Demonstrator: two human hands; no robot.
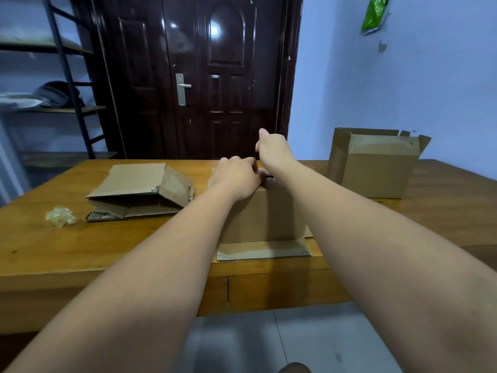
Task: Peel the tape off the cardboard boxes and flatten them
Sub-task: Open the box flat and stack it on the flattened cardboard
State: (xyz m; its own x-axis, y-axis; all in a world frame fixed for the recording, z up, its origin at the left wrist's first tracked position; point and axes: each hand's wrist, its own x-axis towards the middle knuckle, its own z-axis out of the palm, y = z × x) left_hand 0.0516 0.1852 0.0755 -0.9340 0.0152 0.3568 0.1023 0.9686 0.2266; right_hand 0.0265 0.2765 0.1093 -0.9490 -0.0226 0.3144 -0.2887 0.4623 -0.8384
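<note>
Item under work: plain brown cardboard box [266, 214], upright at the middle of the light wooden table [53, 243]. Left hand [236, 176] lies on its top, bent fingers gripping it. Right hand [274, 149] is raised just above the far edge, fingers curled (whether it pinches anything cannot be told).

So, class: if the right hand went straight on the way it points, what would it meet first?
Probably the door. The right hand, raised over the middle box, points forward at it, and nothing shows between them, though depth is unclear.
</note>
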